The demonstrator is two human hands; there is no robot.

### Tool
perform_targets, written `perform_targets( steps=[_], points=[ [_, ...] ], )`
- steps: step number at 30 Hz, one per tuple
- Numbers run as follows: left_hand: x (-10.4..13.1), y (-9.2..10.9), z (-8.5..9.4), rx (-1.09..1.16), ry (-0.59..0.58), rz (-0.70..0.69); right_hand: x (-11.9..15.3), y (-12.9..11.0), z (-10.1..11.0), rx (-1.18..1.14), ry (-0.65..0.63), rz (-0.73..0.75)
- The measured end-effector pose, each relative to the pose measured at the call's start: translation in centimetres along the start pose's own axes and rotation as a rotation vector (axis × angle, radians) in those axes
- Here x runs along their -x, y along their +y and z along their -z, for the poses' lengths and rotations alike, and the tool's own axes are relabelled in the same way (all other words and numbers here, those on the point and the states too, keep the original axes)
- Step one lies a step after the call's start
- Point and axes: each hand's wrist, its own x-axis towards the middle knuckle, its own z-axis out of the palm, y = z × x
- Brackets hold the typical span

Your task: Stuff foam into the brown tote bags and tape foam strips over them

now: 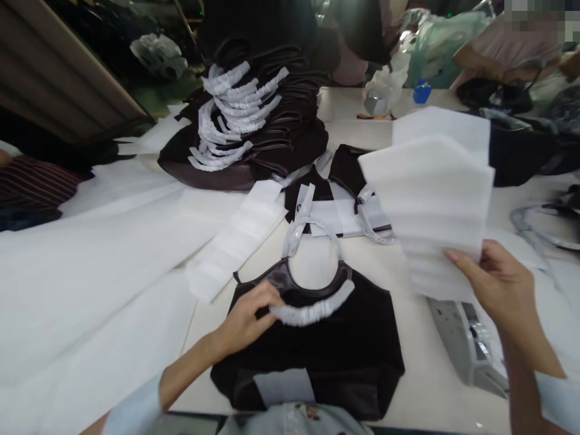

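Note:
A dark handbag [317, 344] lies flat in front of me, its handles wrapped in whitish film. My left hand [251, 314] is closed at the left end of the near wrapped handle [312, 313], which curves across the bag's upper front. The far wrapped handle [312, 223] arches up beyond the bag's top edge. On the bag's lower front rests a small pale sheet [284, 386]. To the right, my right hand [505, 290] grips several white foam sheets [430, 205] by their lower right corner, raised above the table.
A grey tape dispenser [471, 347] sits below the sheets. White foam sheets [90, 272] spread over the left side, with a folded piece [240, 238] beside the bag. Behind are stacked dark bags [290, 133] with wrapped handles. Another person [507, 48] works at back right.

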Motion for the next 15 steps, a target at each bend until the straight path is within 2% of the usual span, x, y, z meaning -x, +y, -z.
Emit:
perform_targets(
  steps=[2,3,4,5,6,8,10,12,15],
  points=[
    [3.9,-0.2,-0.6,0.107,-0.251,0.067,-1.9,-1.0,-1.6,0.063,-0.119,0.108],
    [5.1,-0.6,-1.1,0.171,-0.334,0.146,-2.7,-1.5,-2.9,0.077,-0.207,0.159],
    [5.6,-1.3,-1.7,0.226,-0.366,0.248,-3.4,-1.8,-4.3,0.08,-0.309,0.202],
    [5.6,-1.9,-2.5,0.246,-0.341,0.356,-3.9,-2.1,-6.0,0.072,-0.417,0.238],
    [5.1,-2.6,-3.3,0.214,-0.282,0.449,-4.2,-2.3,-7.7,0.061,-0.524,0.269],
    [2.9,-3.6,-4.8,-0.042,-0.144,0.538,-4.4,-2.3,-11.3,0.052,-0.716,0.321],
    [0.3,-4.0,-6.0,-0.412,-0.084,0.478,-4.1,-2.1,-14.4,0.068,-0.865,0.36],
    [-1.9,-4.0,-6.7,-0.672,-0.118,0.375,-3.7,-1.6,-16.6,0.103,-0.966,0.371],
    [-3.6,-4.1,-6.9,-0.781,-0.206,0.353,-3.5,-1.2,-18.4,0.14,-1.049,0.364]
  ],
)
